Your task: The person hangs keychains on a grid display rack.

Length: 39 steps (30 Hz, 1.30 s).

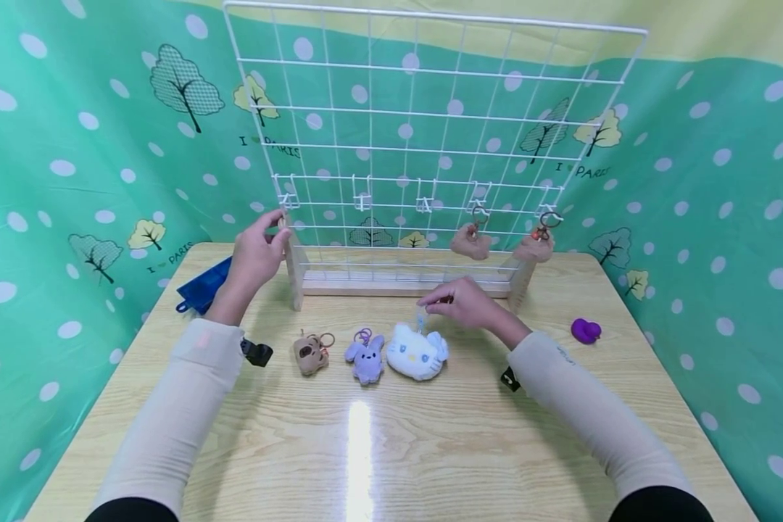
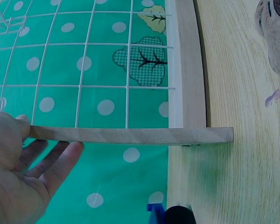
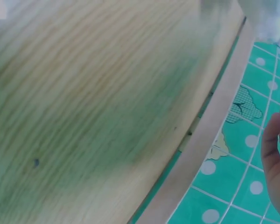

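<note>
My left hand (image 1: 256, 252) grips the wooden side post (image 1: 294, 272) of a white wire grid rack (image 1: 391, 150), thumb and fingers on opposite sides in the left wrist view. With thumb and forefinger, my right hand (image 1: 465, 303) pinches the light-blue strap of a white cat-face plush keychain (image 1: 416, 355) in front of the rack. To its left lie a purple bunny keychain (image 1: 367, 360) and a brown plush keychain (image 1: 311, 355). Only part of the right hand (image 3: 276, 154) shows in the right wrist view; a blurred pale shape fills that view's top right corner.
Two brownish-pink plush keychains (image 1: 471, 242) hang by rings from hooks at the rack's right. Other white hooks (image 1: 362, 201) line the same wire. A blue tray-like piece (image 1: 205, 284) lies behind the left wrist, and a small purple object (image 1: 586, 331) sits at the table's right.
</note>
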Tool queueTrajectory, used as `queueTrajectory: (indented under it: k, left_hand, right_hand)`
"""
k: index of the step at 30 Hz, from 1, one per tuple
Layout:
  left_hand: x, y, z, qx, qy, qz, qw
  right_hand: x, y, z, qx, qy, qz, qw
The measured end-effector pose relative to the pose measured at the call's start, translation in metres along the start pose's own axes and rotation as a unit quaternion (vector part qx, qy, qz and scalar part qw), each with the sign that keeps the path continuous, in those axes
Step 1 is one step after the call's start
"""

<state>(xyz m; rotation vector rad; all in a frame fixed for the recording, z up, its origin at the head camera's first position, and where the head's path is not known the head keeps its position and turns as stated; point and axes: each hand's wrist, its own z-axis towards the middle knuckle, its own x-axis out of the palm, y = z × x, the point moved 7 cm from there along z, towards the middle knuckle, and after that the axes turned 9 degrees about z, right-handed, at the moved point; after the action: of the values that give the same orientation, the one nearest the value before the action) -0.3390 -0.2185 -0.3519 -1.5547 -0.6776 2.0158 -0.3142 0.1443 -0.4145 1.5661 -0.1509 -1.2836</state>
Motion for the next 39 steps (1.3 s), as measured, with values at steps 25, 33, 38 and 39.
queueTrajectory:
  k: [25,33,38,39]
  left_hand:
    - [0.000,0.002,-0.002,-0.006,0.008,-0.009,0.9999]
    - [0.000,0.000,-0.001,-0.001,0.005,-0.008,1.0000]
    - [0.001,0.002,0.000,-0.003,0.011,-0.011,0.9999]
    - [0.001,0.002,0.000,-0.003,0.012,-0.011,0.9999]
  right_hand:
    - [-0.053,0.034,0.007,0.018,-0.161,0.057,0.9852]
    - [-0.066,0.049,0.010,0.016,-0.186,0.103,0.9770]
    - [-0.074,0.057,0.011,0.033,-0.216,0.098,0.9709]
    - [-0.076,0.058,0.011,0.035,-0.222,0.097,0.9695]
